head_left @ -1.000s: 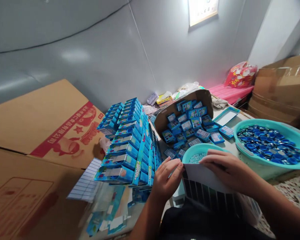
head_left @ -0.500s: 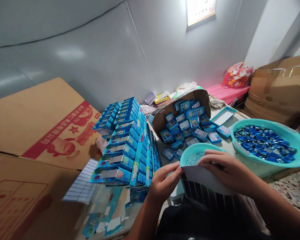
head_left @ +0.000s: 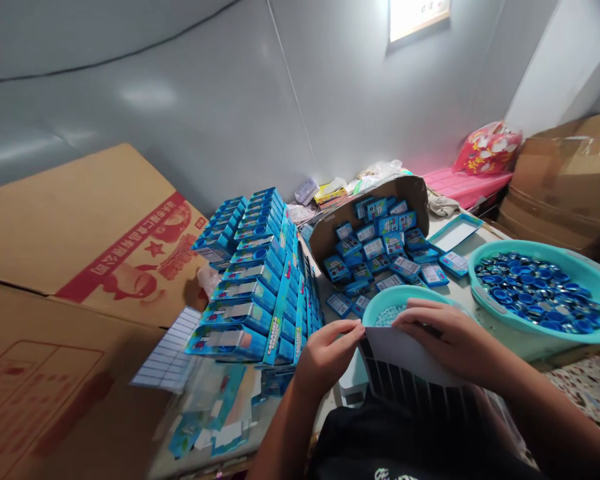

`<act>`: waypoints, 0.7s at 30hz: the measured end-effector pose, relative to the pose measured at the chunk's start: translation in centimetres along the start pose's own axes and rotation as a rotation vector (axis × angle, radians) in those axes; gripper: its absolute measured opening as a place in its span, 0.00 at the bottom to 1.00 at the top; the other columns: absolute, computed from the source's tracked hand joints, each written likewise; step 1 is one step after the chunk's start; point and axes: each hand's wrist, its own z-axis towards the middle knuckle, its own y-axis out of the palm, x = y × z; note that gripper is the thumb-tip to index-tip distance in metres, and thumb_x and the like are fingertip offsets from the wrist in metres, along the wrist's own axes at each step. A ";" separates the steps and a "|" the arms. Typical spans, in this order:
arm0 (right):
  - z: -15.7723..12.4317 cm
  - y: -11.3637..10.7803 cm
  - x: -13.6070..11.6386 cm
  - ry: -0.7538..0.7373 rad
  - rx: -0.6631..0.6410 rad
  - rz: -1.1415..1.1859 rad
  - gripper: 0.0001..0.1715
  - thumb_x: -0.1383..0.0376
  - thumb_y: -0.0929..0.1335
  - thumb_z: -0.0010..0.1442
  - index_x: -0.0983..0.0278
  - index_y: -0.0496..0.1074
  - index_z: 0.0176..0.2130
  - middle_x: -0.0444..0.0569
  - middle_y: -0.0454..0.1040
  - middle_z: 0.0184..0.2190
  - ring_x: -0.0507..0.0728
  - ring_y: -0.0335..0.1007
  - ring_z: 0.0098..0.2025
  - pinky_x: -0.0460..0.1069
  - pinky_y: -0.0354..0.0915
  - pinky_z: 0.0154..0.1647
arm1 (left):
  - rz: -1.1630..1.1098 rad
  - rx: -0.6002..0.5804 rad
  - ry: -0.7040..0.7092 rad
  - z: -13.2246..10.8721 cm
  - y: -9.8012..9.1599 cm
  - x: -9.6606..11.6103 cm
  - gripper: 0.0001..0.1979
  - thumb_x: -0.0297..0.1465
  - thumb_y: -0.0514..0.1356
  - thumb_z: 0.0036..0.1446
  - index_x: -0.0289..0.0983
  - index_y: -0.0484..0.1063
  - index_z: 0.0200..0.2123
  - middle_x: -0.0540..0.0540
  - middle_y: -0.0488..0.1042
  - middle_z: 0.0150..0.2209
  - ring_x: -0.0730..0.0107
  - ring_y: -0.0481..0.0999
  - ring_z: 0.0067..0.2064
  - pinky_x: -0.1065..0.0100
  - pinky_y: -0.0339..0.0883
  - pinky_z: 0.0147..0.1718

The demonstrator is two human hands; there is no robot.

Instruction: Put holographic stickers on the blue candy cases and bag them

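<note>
My left hand point(head_left: 327, 357) pinches the top left corner of a bent white sheet point(head_left: 405, 353) with dark strips along its lower part. My right hand point(head_left: 445, 337) lies curled over the sheet's top edge and grips it. The sheet sits just in front of a small teal bowl point(head_left: 387, 300) of pale beads. Left of my hands stands a stacked block of blue boxes point(head_left: 260, 280).
A tipped cardboard box point(head_left: 330, 230) spills small blue packs onto the table. A large teal basin point(head_left: 545, 333) of blue caps is at the right. Big brown cartons point(head_left: 80, 233) fill the left, more cartons point(head_left: 565, 180) at the right. Loose blue flat packs point(head_left: 215, 413) lie near the table edge.
Both hands keep their hold on the sheet and barely shift. The view swings slightly between frames.
</note>
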 end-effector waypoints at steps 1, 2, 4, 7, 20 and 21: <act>0.0 0.0 -0.1 0.010 -0.003 0.006 0.16 0.62 0.61 0.72 0.60 0.77 0.39 0.46 0.76 0.35 0.53 0.72 0.37 0.48 0.66 0.38 | -0.030 0.023 -0.024 0.1 0.0 0.1 0.12 0.22 0.62 0.61 0.37 0.78 0.47 0.41 0.81 0.41 0.69 0.83 0.41 0.70 0.80 0.41; 0.1 0.0 -0.2 0.024 -0.009 0.008 0.16 0.62 0.61 0.72 0.60 0.76 0.38 0.46 0.75 0.35 0.54 0.72 0.37 0.49 0.65 0.38 | -0.065 0.048 -0.058 0.2 0.0 0.3 0.11 0.22 0.63 0.61 0.38 0.79 0.45 0.42 0.81 0.41 0.69 0.83 0.41 0.71 0.80 0.41; 0.2 0.1 -0.5 0.055 -0.046 -0.014 0.13 0.62 0.62 0.71 0.60 0.75 0.39 0.47 0.75 0.36 0.55 0.72 0.38 0.49 0.65 0.39 | -0.132 0.082 -0.128 0.7 -0.1 0.8 0.09 0.22 0.64 0.59 0.39 0.80 0.41 0.44 0.82 0.40 0.70 0.83 0.40 0.71 0.80 0.40; 0.6 0.6 -1.2 0.078 -0.161 -0.087 0.10 0.62 0.63 0.70 0.60 0.74 0.41 0.48 0.75 0.39 0.57 0.71 0.39 0.51 0.64 0.39 | -0.197 0.094 -0.168 1.7 -0.2 1.5 0.08 0.22 0.65 0.58 0.39 0.80 0.38 0.46 0.82 0.38 0.72 0.82 0.37 0.72 0.79 0.38; 0.5 2.2 -2.7 -0.010 -0.008 0.093 0.18 0.64 0.59 0.73 0.63 0.70 0.33 0.45 0.72 0.30 0.52 0.64 0.31 0.47 0.57 0.33 | -0.002 0.042 -0.183 3.0 -0.4 3.5 0.13 0.21 0.63 0.60 0.37 0.79 0.47 0.44 0.81 0.43 0.68 0.80 0.45 0.67 0.76 0.47; 0.5 2.2 -2.8 -0.034 -0.009 0.112 0.18 0.64 0.59 0.73 0.63 0.70 0.33 0.45 0.72 0.30 0.52 0.64 0.32 0.47 0.57 0.34 | -0.081 0.052 -0.258 3.3 -0.4 3.8 0.11 0.22 0.63 0.61 0.37 0.80 0.46 0.45 0.81 0.41 0.70 0.81 0.42 0.70 0.76 0.44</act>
